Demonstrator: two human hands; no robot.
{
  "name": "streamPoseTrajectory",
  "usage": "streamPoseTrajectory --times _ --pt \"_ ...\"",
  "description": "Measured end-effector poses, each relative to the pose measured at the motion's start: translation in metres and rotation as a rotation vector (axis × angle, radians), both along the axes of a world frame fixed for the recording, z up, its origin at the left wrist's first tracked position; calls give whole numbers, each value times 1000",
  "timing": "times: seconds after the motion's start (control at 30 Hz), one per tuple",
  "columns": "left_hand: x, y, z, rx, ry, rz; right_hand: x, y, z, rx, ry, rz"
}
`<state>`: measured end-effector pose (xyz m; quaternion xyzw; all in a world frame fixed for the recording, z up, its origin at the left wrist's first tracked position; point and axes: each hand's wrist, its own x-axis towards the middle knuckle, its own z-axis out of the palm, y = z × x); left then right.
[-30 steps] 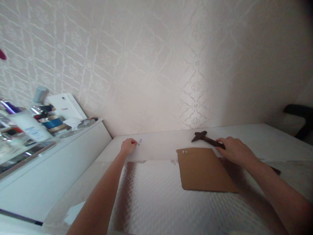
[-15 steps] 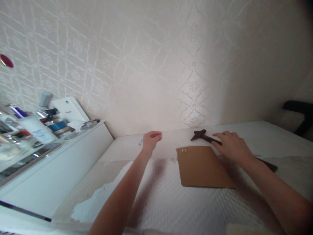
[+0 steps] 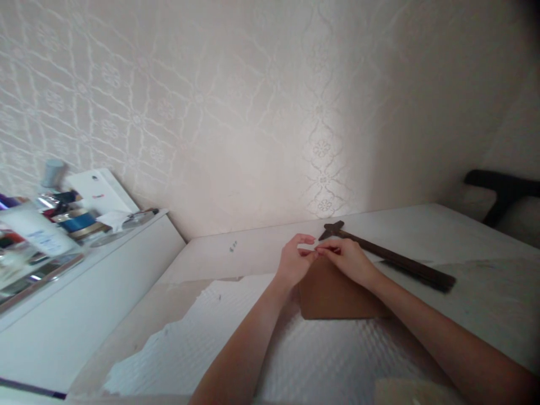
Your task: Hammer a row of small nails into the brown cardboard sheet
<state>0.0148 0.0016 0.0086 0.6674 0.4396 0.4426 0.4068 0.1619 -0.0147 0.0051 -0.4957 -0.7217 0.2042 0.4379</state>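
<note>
Over the top edge of a brown cardboard piece, my two hands meet at the fingertips. My left hand has its fingers curled and the thumb tip pressed close to the right fingertips; anything held there is too small to make out. My right hand pinches thumb and forefinger together at the same spot, and what lies between them is hidden. Just behind the right hand rests a hammer with a dark head and long brown handle. Several tiny pale pieces lie on the white surface to the left.
A textured white sheet lies under the cardboard on the white tabletop. At left, a white cabinet holds bottles, a tube and a white box. The patterned wall rises behind; a black chair part stands at right.
My right hand has left the hammer handle and moved left to the cardboard's top edge. My left hand has moved right to meet it. The view has shifted slightly right.
</note>
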Motion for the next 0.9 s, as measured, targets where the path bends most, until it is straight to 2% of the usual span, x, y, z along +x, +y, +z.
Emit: streamPoseTrajectory --times 0.13,0.27,0.4,0.53,0.67,0.9 --pt "1 -1 2 32 22 7 2 -1 4 -24 68 -1" --pt "0 -4 11 38 70 -9 3 0 3 -21 50 -40" --pt "-11 2 14 70 240 52 1 2 -1 23 -78 -128" --pt "-19 12 6 76 414 78 -2 6 -5 57 -294 -119" --pt "-19 13 1 78 473 43 -2 10 -9 68 -400 -93" --pt "-17 7 7 44 507 0 2 12 -14 73 -504 -31"
